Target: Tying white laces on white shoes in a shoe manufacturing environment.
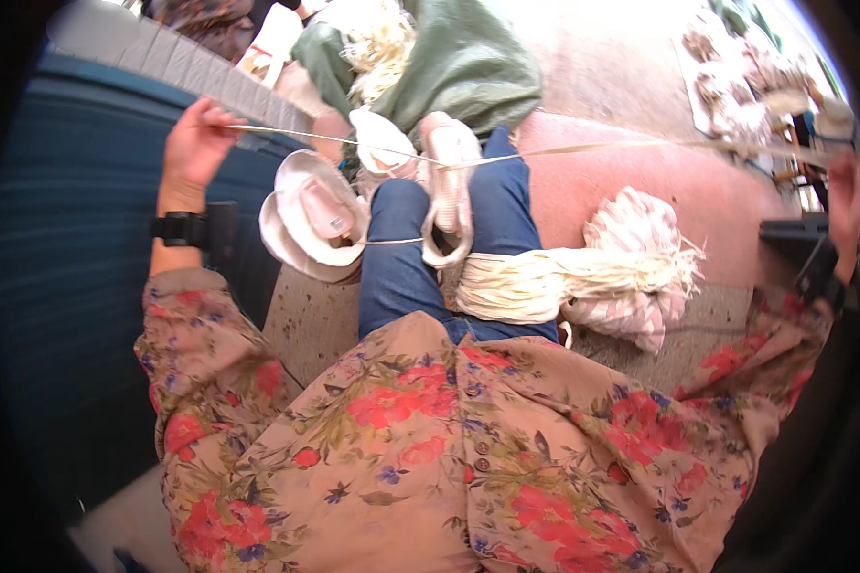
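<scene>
Pink floor [583, 215], apparently taut lace [564, 149].

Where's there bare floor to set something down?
Pink floor, bordered by the right leg and patterned bundle; a strip crosses above it. Crowded: that leg, bearing cream strands, and beside the left leg, by a white curved object.

Tiny dark print [335, 223] marks the pale pink, smooth oblong object [323, 204]. It is too small to read

Tan shirt [334, 477], red flowers [392, 406], dark buttons [483, 465]; blue jeans [392, 286]; black wristbands [180, 229] just below the left grip [201, 138] and right grip [845, 196].
</scene>
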Motion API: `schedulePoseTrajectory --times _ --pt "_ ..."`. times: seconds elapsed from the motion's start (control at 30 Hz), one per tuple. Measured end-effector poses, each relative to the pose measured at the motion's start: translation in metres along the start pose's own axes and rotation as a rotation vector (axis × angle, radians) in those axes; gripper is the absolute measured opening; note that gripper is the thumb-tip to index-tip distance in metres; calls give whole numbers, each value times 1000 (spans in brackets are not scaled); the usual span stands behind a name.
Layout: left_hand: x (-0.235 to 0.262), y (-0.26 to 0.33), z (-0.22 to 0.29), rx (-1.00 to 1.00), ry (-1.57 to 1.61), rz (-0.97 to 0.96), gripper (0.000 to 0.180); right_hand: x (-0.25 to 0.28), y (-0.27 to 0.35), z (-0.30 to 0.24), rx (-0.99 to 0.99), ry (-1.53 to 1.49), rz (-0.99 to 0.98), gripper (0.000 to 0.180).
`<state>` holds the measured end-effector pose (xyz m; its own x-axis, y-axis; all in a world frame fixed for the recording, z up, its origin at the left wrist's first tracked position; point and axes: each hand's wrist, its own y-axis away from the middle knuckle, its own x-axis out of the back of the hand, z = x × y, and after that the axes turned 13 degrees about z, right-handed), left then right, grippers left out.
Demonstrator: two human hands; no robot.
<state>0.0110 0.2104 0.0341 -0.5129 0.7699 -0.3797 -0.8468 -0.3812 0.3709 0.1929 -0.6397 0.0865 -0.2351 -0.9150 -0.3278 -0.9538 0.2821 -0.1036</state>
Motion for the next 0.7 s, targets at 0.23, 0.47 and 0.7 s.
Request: schedulePoseTrajectory --times 0.23,0.47,0.7 --pt "182 28 46 -213 181 690 21 112 76 180 -444 83 388 10" --pt "92 4 -105 172 -168 440 13 -164 230 290 -331 701 -270 17" --pt "-37 37 -220 119 -563 -50 20 -307 315 302 110 866 -869 9"
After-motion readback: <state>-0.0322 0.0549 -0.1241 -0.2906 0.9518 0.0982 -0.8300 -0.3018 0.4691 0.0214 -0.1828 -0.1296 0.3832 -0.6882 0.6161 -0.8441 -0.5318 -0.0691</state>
